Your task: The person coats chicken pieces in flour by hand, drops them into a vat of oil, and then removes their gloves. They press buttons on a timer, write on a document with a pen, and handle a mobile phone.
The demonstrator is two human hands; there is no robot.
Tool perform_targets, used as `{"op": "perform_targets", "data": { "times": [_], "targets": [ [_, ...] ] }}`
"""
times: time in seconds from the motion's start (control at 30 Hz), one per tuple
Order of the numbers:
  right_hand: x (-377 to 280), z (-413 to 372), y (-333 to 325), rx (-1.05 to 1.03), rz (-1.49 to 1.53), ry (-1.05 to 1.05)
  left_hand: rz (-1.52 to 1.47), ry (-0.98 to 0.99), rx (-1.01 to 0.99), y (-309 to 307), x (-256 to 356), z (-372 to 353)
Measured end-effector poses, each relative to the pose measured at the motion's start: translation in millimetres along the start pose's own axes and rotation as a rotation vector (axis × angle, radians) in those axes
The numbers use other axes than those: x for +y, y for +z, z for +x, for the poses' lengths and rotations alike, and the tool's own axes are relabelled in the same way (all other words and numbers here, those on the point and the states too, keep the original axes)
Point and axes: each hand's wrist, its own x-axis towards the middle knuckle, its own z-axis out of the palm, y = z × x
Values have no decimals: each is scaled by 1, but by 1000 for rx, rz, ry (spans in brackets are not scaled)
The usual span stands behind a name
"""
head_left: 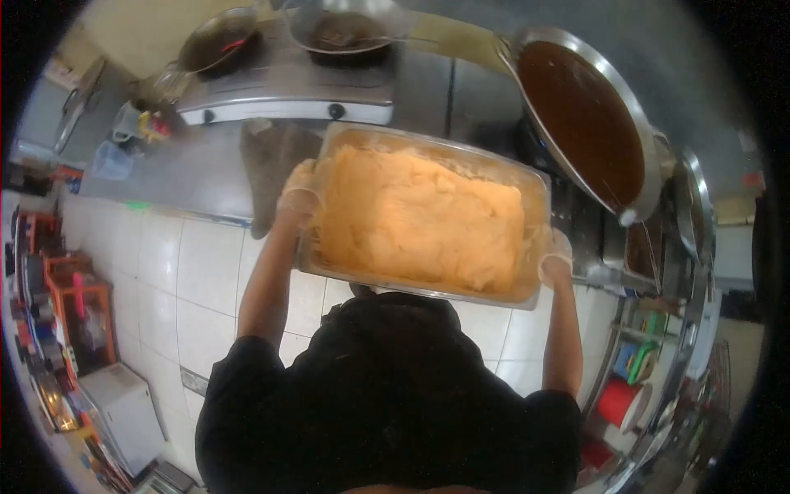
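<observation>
A large rectangular food pan (536, 198) is held in front of my body, its left end raised slightly in the picture. A thick mass of pale orange dough (428, 218) fills much of it, lumpy on top. My left hand (301, 191), in a clear plastic glove, grips the left end of the pan. At the opposite end my right hand (556, 253), gloved the same way, is closed on the rim; some of its fingers are hidden. Beside my left hand a dark grey cloth (276, 160) hangs over the counter edge.
Behind the pan, a two-burner stove (288, 105) carries two woks, one a wok (354, 16) with a utensil in it. A big pot of brown liquid (584, 123) stands at right. Shelves (629, 370) are lower right, an orange rack (78, 305) left. Tiled floor (206, 263) lies below.
</observation>
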Motion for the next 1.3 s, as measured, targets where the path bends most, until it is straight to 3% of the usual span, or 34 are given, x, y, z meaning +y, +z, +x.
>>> {"op": "perform_targets", "data": {
  "times": [0.07, 0.13, 0.17, 0.23, 0.3, 0.37, 0.5, 0.57, 0.6, 0.63, 0.67, 0.73, 0.77, 0.8, 0.83, 0.87, 0.9, 0.97, 1.0, 1.03, 1.2, 1.3],
  "targets": [
    [3, 2, -10, -11, -656, -109, 161, 63, 25, 8, 50, -31],
    [-13, -9, -8, -15, -770, -100, 424, 264, 81, 14, 76, -48],
    [-21, -15, -4, -26, -887, -112, 437, 255, 66, 13, 89, -52],
    [-29, -21, 4, -31, -904, -84, 455, 25, 122, 9, 105, -47],
    [-41, -27, 10, -28, -923, -66, 535, 53, 129, -4, 107, -33],
    [-57, -32, 25, -32, -1241, -99, 599, 76, 153, -9, 108, -30],
    [-109, -48, 52, -154, -1252, 17, 1009, 143, 308, 27, 148, -89],
    [-117, -52, 79, -610, -1504, -219, 1131, 193, 377, 34, 145, -112],
    [-115, -56, 88, -620, -1504, -223, 1337, 255, 275, 42, 138, -121],
    [-108, -62, 97, -752, -1420, -369, 1537, 321, 164, 50, 131, -129],
    [-99, -67, 104, -880, -1323, -504, 1537, 318, 156, 57, 122, -136],
    [-72, -66, 111, -903, -1291, -516, 1424, 834, -403, 74, 107, -155],
    [-57, -65, 109, -916, -1255, -534, 1421, 830, -419, 83, 107, -161],
    [-52, -65, 105, -924, -1249, -515, 1580, 692, -594, 91, 123, -168],
    [-49, -63, 100, -947, -1205, -673, 1732, 548, -768, 98, 131, -172],
    [-44, -60, 93, -963, -1157, -831, 1727, 558, -784, 102, 126, -171],
    [-21, -55, 94, -794, -1004, -1126, 1755, 493, -782, 93, 119, -159],
    [-35, -56, 104, -899, -1101, -982, 1781, 438, -783, 84, 96, -149],
    [-43, -55, 107, -1001, -1185, -852, 1733, 582, -740, 74, 76, -144],
    [-44, -49, 103, -996, -1187, -847, 1680, 724, -693, 71, 72, -142],
    [-53, -28, 82, -826, -1046, -587, 1524, 657, -651, 66, 60, -144],
    [-68, -27, 73, -880, -986, -408, 1334, 693, -563, 63, 57, -147]
  ]
}}
